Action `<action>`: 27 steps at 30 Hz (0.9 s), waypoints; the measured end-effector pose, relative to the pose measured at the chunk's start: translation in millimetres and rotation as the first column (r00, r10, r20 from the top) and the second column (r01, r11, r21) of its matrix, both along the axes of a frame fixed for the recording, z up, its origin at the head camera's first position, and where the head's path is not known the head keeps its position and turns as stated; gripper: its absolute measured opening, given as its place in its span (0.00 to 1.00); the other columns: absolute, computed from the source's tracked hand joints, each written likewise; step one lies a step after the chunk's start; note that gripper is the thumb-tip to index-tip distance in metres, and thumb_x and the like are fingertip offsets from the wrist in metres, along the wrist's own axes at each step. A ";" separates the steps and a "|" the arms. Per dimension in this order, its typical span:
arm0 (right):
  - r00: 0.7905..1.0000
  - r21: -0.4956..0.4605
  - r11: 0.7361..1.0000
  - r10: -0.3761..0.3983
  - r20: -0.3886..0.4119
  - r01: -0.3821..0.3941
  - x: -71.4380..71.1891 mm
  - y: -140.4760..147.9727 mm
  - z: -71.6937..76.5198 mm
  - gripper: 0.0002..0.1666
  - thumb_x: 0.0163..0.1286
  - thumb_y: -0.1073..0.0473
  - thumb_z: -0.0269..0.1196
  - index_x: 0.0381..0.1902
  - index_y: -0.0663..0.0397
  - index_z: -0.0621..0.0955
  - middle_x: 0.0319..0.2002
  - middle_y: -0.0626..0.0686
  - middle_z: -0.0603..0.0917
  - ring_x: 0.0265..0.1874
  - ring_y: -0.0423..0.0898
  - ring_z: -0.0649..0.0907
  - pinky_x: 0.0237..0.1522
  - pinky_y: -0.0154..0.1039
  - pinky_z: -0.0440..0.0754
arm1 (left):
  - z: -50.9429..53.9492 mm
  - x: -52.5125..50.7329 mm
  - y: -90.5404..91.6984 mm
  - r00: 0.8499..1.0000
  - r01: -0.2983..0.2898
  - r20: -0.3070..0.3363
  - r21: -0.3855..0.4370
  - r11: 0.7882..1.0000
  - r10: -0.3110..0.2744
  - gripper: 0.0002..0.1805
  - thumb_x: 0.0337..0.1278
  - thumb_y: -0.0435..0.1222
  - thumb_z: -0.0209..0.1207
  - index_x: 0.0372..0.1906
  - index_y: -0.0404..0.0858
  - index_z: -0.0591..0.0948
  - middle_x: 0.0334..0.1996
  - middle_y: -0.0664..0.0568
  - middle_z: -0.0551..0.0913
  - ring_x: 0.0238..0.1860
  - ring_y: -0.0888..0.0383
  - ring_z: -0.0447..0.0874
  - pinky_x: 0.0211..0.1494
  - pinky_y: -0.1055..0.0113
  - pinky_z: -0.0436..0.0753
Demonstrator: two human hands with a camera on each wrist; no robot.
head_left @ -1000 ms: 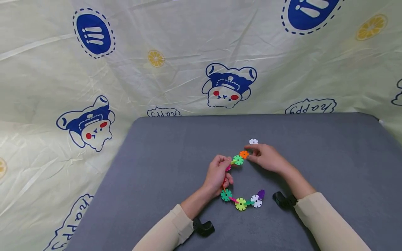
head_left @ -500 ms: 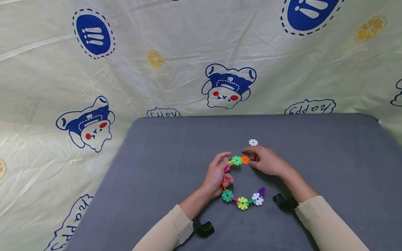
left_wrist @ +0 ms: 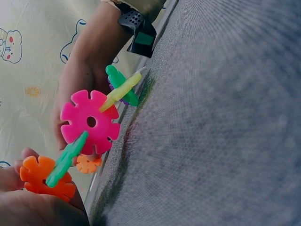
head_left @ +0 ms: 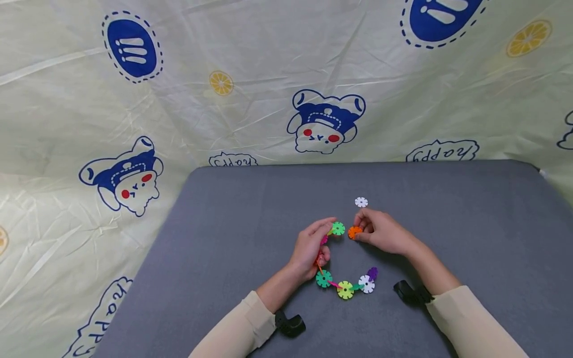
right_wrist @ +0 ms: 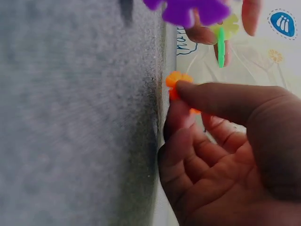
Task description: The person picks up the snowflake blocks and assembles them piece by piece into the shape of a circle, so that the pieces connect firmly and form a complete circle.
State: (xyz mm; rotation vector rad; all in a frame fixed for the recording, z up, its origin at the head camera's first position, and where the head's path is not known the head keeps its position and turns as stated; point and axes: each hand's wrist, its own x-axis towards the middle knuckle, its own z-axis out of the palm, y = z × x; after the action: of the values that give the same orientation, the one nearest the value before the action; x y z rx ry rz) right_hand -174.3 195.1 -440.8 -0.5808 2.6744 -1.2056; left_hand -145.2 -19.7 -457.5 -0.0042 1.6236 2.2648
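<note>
My left hand [head_left: 309, 248] grips the middle of a curved chain of slotted snowflake discs. From its upper end sticks a light green disc [head_left: 338, 228]. Below the hand, the chain runs through a green disc [head_left: 324, 279], a yellow disc [head_left: 345, 290] and a white disc [head_left: 366, 284] to a purple disc [head_left: 372, 273]. Just right of the light green disc, my right hand [head_left: 385, 231] pinches a separate orange disc [head_left: 354, 232] between thumb and fingers. In the left wrist view, a pink disc [left_wrist: 75, 115] shows close up, with another orange disc [left_wrist: 34, 175] at the left fingers.
A loose white disc [head_left: 361, 202] lies on the grey table [head_left: 250, 209], just beyond the right hand. Behind the table hangs a pale printed sheet [head_left: 259, 124]. Black wrist cameras, such as the left one [head_left: 291, 325], stick out below each forearm.
The orange disc was touching or beside the light green disc; now a gap separates them. My right hand has shifted slightly right and towards me, its fingers closing round the orange disc.
</note>
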 end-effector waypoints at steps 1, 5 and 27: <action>1.000 -0.011 1.000 0.004 -0.004 -0.004 1.1 0.3 0.1 0.12 0.60 0.67 0.67 0.39 0.56 0.76 0.31 0.50 0.78 0.30 0.47 0.76 0.31 0.40 0.77 | 0.2 0.1 0.0 1.000 -0.001 0.001 0.001 1.000 0.001 0.22 0.64 0.43 0.58 0.60 0.42 0.78 0.34 0.41 0.77 0.05 0.64 0.63 0.06 0.75 0.62; 0.999 -0.049 0.999 0.011 -0.041 -0.013 5.7 -1.4 3.4 0.10 0.62 0.66 0.66 0.41 0.53 0.80 0.33 0.48 0.81 0.30 0.46 0.79 0.31 0.40 0.79 | 0.9 0.5 -0.3 1.000 -0.006 0.008 0.009 1.000 0.006 0.21 0.63 0.42 0.59 0.60 0.42 0.79 0.29 0.37 0.74 0.05 0.63 0.63 0.06 0.75 0.62; 0.997 -0.119 0.992 -0.049 -0.057 0.042 16.9 -8.6 9.2 0.07 0.59 0.63 0.70 0.29 0.50 0.81 0.27 0.46 0.82 0.25 0.45 0.80 0.26 0.37 0.80 | 1.4 0.6 -0.9 0.999 0.035 -0.022 0.010 0.999 -0.034 0.21 0.65 0.41 0.56 0.60 0.37 0.78 0.12 0.48 0.69 0.04 0.64 0.62 0.06 0.74 0.64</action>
State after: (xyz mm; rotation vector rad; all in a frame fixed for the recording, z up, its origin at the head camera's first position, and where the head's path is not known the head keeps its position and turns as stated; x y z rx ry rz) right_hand -157.4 186.4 -431.6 -0.5848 2.6933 -1.3878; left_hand -144.5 -20.6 -456.0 0.0506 1.6106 2.2547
